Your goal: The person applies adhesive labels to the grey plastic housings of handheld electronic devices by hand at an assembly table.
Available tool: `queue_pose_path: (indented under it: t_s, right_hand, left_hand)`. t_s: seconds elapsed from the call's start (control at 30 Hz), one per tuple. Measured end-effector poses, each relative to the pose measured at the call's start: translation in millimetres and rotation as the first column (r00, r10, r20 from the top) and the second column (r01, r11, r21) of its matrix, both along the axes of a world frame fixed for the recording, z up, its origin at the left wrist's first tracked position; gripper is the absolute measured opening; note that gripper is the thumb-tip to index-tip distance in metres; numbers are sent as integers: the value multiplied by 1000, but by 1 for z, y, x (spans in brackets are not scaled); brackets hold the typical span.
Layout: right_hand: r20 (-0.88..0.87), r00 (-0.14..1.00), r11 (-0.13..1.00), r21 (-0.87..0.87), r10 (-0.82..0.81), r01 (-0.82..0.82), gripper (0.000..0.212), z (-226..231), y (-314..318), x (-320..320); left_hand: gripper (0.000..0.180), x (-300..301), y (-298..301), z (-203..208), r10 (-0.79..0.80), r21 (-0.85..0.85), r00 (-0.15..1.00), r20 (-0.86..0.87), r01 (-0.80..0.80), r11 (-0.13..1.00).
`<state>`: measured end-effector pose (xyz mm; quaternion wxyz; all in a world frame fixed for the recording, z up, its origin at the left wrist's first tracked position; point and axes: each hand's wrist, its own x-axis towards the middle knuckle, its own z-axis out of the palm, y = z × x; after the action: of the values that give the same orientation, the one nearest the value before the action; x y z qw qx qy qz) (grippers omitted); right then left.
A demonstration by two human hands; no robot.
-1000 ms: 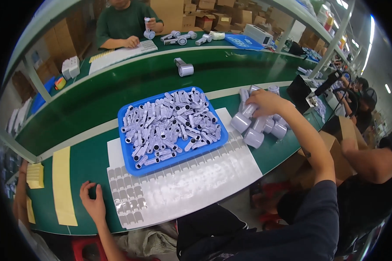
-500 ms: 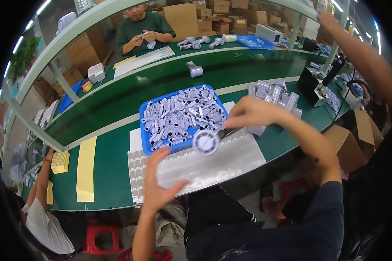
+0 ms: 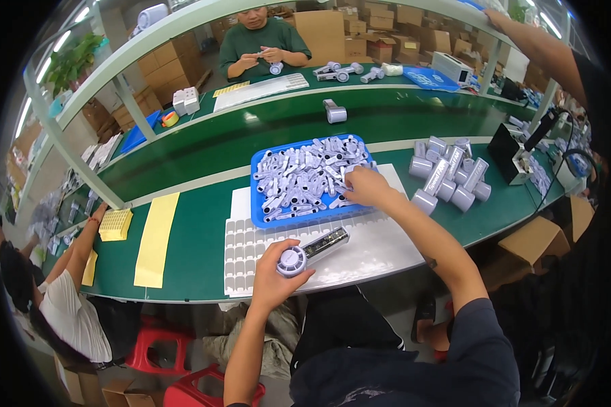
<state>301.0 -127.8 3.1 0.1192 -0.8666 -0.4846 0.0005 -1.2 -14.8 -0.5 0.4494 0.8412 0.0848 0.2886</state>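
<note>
My left hand (image 3: pixel 273 278) is closed round the head of a lilac handheld fan (image 3: pixel 293 260). The fan's handle points up and to the right, with its dark inside and parts showing. Over the right side of a blue tray (image 3: pixel 256 216), my right hand (image 3: pixel 369 186) has its fingers bent down among small lilac plastic pieces (image 3: pixel 299 178); its fingertips are partly hidden, so what they grip cannot be made out. Beneath the fan lies a white sheet of grey die-cut pads (image 3: pixel 241 254), its right part bare and shiny.
Right of the tray several lilac fans (image 3: pixel 448 173) are heaped beside a black device (image 3: pixel 499 154). A yellow strip (image 3: pixel 157 241) lies at left. Another fan (image 3: pixel 335 112) rests on the green belt. Across it a person (image 3: pixel 265 44) handles a fan; other people's arms show at both sides.
The fan has passed from my right hand into my left, its handle now showing. My right hand has moved into the tray. The whole view has shifted, so things appear farther right.
</note>
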Motion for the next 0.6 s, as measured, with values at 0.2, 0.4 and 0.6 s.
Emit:
queue_pose_path:
  t_s: [0.2,0.4,0.6]
  right_hand:
    - [134,983,987,120,-123,107,19,-24,16,9]
    - [39,993,991,84,-108,104,12,-16,18,3]
    - [101,994,966,257,-50,23,12,-6,10,-7]
  left_hand:
    - [56,9,-3,-7,-49,3,999,-16,49,999]
    - [60,29,1,-19,-102,88,994,-32,104,991]
    - [66,38,8,-20,-85,208,995,-48,93,974]
